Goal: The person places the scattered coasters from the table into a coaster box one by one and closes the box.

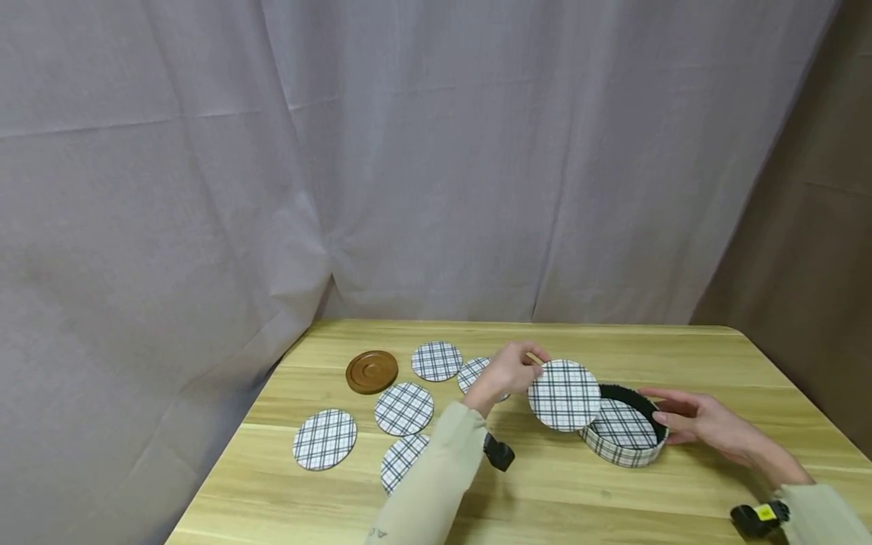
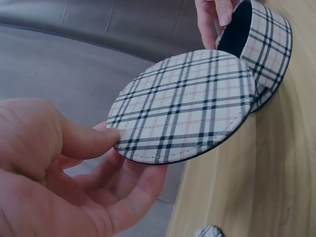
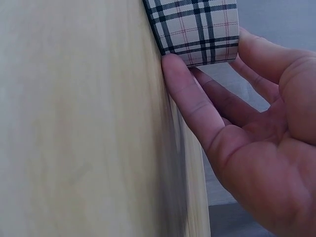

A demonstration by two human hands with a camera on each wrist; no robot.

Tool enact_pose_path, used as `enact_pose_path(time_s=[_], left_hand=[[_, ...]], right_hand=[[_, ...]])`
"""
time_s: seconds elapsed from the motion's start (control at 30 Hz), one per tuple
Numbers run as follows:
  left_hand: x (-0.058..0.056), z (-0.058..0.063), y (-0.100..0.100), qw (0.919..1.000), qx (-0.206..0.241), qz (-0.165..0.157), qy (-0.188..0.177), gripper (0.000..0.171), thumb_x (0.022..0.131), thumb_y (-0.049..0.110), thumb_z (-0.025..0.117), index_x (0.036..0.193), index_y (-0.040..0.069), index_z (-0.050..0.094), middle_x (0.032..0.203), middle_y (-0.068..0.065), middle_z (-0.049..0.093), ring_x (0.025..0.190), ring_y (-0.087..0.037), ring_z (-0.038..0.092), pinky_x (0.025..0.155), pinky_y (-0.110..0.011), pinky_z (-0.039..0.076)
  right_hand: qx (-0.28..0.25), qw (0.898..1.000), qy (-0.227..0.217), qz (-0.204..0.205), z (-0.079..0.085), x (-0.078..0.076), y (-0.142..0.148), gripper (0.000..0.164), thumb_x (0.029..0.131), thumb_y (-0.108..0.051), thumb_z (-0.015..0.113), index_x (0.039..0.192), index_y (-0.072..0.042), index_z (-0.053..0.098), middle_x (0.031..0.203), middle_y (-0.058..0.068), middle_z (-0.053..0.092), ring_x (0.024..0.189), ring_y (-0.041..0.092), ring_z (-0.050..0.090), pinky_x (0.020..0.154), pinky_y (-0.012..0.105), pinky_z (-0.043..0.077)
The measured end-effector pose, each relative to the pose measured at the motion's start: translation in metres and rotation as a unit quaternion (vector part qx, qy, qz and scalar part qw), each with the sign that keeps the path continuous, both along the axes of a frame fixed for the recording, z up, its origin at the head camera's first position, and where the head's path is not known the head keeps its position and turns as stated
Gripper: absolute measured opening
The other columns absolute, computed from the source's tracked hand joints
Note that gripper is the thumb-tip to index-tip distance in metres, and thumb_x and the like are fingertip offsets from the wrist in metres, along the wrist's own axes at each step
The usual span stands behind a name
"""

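Observation:
My left hand (image 1: pixel 509 371) pinches a round plaid coaster (image 1: pixel 564 396) by its edge, thumb on top and fingers beneath. In the left wrist view the coaster (image 2: pixel 182 108) is held tilted, its far edge overlapping the coaster holder (image 2: pixel 271 47). That holder (image 1: pixel 623 456) is a low, round plaid box with a dark lining, standing on the table. Inside it lies another plaid coaster (image 1: pixel 623 425). My right hand (image 1: pixel 715 428) grips the holder's right side, thumb near the rim. Seen from the right wrist, a fingertip (image 3: pixel 175 64) touches the lower edge of the plaid wall.
Several plaid coasters lie loose on the wooden table, among them one at far left (image 1: pixel 325 440) and one at the back (image 1: pixel 437 361). A brown wooden disc (image 1: pixel 372 372) sits back left. My left forearm partly covers a coaster (image 1: pixel 402 460). Grey curtain (image 1: pixel 436 189) hangs behind.

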State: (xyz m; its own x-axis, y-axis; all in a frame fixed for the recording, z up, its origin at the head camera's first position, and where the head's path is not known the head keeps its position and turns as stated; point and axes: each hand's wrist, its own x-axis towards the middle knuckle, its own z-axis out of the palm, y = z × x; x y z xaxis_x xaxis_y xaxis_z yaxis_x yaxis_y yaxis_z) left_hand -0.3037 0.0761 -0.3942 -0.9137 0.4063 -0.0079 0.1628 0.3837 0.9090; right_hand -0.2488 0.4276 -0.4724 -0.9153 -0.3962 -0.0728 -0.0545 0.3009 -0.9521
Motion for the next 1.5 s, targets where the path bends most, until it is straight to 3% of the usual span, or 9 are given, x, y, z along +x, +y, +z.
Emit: enact_pose_path(time_s=[0.2,0.47,0.6,0.83,1.03,1.13,1.27,1.5], left_hand=[[-0.002,-0.01,0.009,0.9987,0.045,0.022,-0.007,0.019,0.092,0.001,0.062,0.105,0.014,0.068,0.085,-0.002,0.064,0.069,-0.013,0.058,0.056,-0.028,0.054],[0.0,-0.015,0.027,0.9929,0.104,0.044,-0.039,0.021,0.09,-0.001,0.063,0.101,0.015,0.069,0.084,-0.001,0.064,0.069,-0.015,0.059,0.07,-0.045,0.06],[0.001,-0.02,0.036,0.9894,0.126,0.056,-0.046,0.021,0.09,-0.003,0.063,0.102,0.013,0.069,0.081,-0.001,0.063,0.066,-0.017,0.059,0.067,-0.045,0.06],[0.005,-0.034,0.047,0.9765,0.181,0.087,-0.079,0.021,0.09,-0.006,0.062,0.1,0.012,0.069,0.082,-0.002,0.059,0.07,-0.015,0.056,0.076,-0.055,0.058],[0.011,-0.041,0.064,0.9673,0.206,0.105,-0.104,0.023,0.09,-0.005,0.062,0.099,0.015,0.07,0.084,-0.004,0.059,0.07,-0.016,0.056,0.072,-0.051,0.059],[0.013,-0.046,0.071,0.9645,0.21,0.111,-0.116,0.024,0.09,-0.006,0.062,0.097,0.015,0.07,0.083,-0.004,0.059,0.067,-0.015,0.054,0.059,-0.04,0.058],[0.014,-0.054,0.078,0.9608,0.221,0.109,-0.128,0.023,0.089,-0.008,0.061,0.095,0.012,0.07,0.08,-0.005,0.059,0.061,-0.015,0.052,0.044,-0.023,0.048],[0.018,-0.06,0.084,0.9597,0.219,0.097,-0.146,0.02,0.089,-0.005,0.063,0.094,0.012,0.07,0.079,-0.006,0.059,0.063,-0.016,0.055,0.052,-0.029,0.053]], right_hand=[[0.013,1.0,-0.004,-0.005,-0.001,-0.001,0.0,0.057,0.101,-0.014,0.053,0.15,0.003,0.029,0.129,-0.018,0.052,0.108,0.004,0.063,0.084,0.04,0.058],[-0.004,1.0,0.006,0.014,-0.001,-0.002,0.002,0.053,0.102,-0.011,0.051,0.15,0.0,0.032,0.121,-0.03,0.052,0.108,0.004,0.063,0.083,0.038,0.059],[0.002,1.0,0.004,0.009,-0.002,-0.002,0.0,0.053,0.102,-0.011,0.051,0.15,0.001,0.032,0.121,-0.031,0.053,0.108,0.004,0.063,0.083,0.037,0.058],[0.01,1.0,0.01,0.015,-0.002,-0.004,-0.002,0.054,0.102,-0.012,0.051,0.15,0.001,0.03,0.122,-0.035,0.052,0.108,0.0,0.061,0.083,0.037,0.058],[-0.011,1.0,0.007,0.021,-0.004,-0.003,0.003,0.049,0.102,-0.008,0.049,0.15,-0.013,0.04,0.122,-0.033,0.055,0.108,0.0,0.062,0.083,0.037,0.059],[-0.024,0.999,0.001,0.024,-0.003,-0.002,0.004,0.047,0.102,-0.007,0.049,0.148,-0.016,0.043,0.121,-0.03,0.056,0.108,0.002,0.063,0.083,0.036,0.058],[-0.02,1.0,-0.001,0.023,-0.002,-0.002,0.002,0.049,0.102,-0.007,0.049,0.15,-0.009,0.038,0.121,-0.028,0.057,0.108,0.003,0.063,0.084,0.037,0.058],[-0.009,1.0,-0.006,0.019,0.001,-0.001,0.002,0.051,0.102,-0.009,0.05,0.15,-0.003,0.035,0.12,-0.028,0.056,0.107,0.003,0.063,0.085,0.036,0.058]])
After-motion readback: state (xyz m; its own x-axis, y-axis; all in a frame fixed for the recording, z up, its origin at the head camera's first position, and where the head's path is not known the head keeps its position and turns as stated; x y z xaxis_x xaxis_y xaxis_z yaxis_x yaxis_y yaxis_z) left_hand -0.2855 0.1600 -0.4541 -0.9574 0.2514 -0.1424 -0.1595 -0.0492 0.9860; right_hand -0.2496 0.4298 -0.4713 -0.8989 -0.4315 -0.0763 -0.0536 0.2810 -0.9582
